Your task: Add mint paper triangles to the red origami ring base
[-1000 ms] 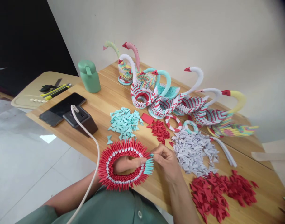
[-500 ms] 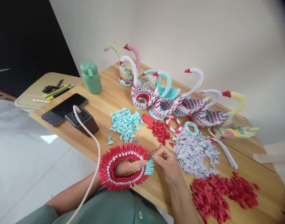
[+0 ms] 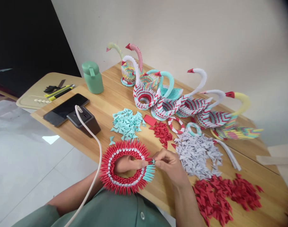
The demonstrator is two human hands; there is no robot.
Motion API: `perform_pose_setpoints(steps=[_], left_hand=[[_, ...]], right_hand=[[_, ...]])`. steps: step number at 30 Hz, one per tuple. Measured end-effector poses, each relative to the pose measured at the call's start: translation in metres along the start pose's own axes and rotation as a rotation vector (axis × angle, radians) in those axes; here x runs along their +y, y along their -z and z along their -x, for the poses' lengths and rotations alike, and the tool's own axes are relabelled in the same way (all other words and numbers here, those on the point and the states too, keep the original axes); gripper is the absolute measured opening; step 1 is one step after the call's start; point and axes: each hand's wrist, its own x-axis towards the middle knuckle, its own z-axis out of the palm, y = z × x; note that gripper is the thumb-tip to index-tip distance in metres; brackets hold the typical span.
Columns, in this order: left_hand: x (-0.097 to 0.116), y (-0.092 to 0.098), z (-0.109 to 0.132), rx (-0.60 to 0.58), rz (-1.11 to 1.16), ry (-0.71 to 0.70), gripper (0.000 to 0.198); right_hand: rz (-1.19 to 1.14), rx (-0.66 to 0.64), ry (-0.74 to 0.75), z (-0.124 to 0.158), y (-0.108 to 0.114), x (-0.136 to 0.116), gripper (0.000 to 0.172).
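Note:
A red and white ring of folded paper pieces [image 3: 115,179] sits at the near edge of the wooden table [image 3: 106,107], with a short run of teal pieces on its right side. My left hand [image 3: 128,164] reaches up through the middle of the ring, its fingers closed on the ring's right wall. My right hand [image 3: 169,164] is just right of the ring, pinching a small teal paper piece [image 3: 153,161] against the teal run. Loose piles lie close by: teal pieces [image 3: 126,123], white pieces [image 3: 197,154], red pieces [image 3: 225,197].
Several finished paper swans [image 3: 166,97] line the table's far side. A green bottle [image 3: 93,77], a phone [image 3: 65,108] and a dark charger box [image 3: 87,121] with a white cable [image 3: 96,157] sit at the left. Pens and cutters [image 3: 55,90] lie on a side table.
Both hands stay at the ring's right side with small finger shifts. The view has drifted slightly, nothing else has moved.

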Motion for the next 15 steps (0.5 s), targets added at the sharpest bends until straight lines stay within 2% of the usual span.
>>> perform_pose_setpoints(steps=[6,10,15], left_hand=[[-0.01,0.002,-0.007,0.07,0.009,0.008,0.057],[-0.002,-0.003,-0.005,0.025,-0.048,0.097,0.056],[0.013,-0.009,-0.004,0.026,0.013,0.087,0.06]], right_hand=[[0.117,0.021,-0.007,0.001,0.002,-0.008,0.023],[0.139,0.044,-0.079,0.001,0.002,-0.012,0.028],[0.063,0.014,-0.119,0.001,0.002,-0.017,0.034]])
